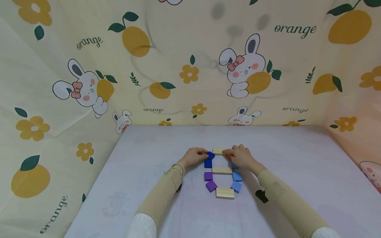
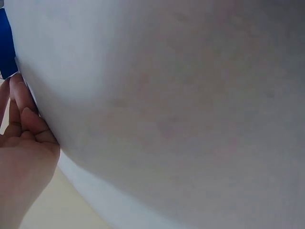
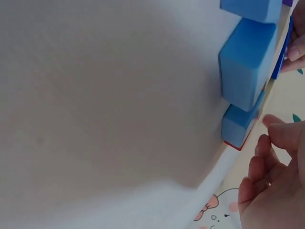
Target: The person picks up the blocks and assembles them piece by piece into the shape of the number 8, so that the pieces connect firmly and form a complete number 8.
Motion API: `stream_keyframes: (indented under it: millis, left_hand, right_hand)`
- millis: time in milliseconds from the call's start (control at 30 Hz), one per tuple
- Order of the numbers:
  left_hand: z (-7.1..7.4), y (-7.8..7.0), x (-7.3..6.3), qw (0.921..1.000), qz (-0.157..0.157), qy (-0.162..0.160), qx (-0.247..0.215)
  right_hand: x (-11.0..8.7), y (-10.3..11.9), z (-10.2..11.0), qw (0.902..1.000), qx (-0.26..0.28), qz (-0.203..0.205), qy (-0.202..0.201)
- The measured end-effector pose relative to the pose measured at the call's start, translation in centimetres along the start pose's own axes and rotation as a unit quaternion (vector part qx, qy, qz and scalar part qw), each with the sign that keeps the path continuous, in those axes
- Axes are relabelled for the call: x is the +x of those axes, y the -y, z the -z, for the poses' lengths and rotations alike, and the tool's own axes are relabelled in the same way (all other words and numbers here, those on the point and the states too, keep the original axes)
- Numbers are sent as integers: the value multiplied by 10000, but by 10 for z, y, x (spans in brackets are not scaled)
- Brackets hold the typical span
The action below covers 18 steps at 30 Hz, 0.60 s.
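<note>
Far end of a figure laid out in coloured blocks, both hands are at work. My left hand (image 1: 194, 157) pinches a tilted dark blue block (image 1: 211, 155), just beyond a second dark blue block (image 1: 208, 164). In the left wrist view, the left fingertips (image 2: 19, 90) meet the blue block's (image 2: 6, 45) edge. My right hand (image 1: 241, 156) has its index finger at the right end of the far wooden block (image 1: 218, 151). Below that finger a bit of a red block (image 1: 228, 157) shows. The right fingers are loosely bent beside light blue blocks (image 3: 248, 67), with nothing visible between them.
Two more wooden blocks lie at the figure's middle (image 1: 222, 170) and near end (image 1: 225, 193). Purple blocks (image 1: 208, 176) line its left side and light blue blocks (image 1: 237, 177) its right. Patterned cloth (image 1: 190, 92) hangs behind the white-covered table (image 1: 148, 148).
</note>
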<state>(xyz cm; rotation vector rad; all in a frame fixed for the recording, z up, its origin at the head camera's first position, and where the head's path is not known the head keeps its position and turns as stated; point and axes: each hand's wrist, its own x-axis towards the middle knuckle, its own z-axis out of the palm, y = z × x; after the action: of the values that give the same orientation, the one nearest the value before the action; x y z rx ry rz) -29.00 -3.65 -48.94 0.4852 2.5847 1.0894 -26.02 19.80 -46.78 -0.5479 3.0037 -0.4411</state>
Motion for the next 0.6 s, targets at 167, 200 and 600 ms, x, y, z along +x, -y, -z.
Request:
stream_keyframes:
  millis: [167, 200, 600]
  left_hand:
    - [5, -1, 0, 9995, -14, -290, -140]
    - [7, -1, 0, 9992, -38, -394, -61]
    - [33, -18, -20, 9455, -1054, -1439, 2723]
  right_hand:
    - [1, 1, 2, 9983, 421, 51, -403]
    - [1, 2, 3, 9976, 496, 78, -486]
    - [-19, -5, 35, 9894, 763, 51, -1235]
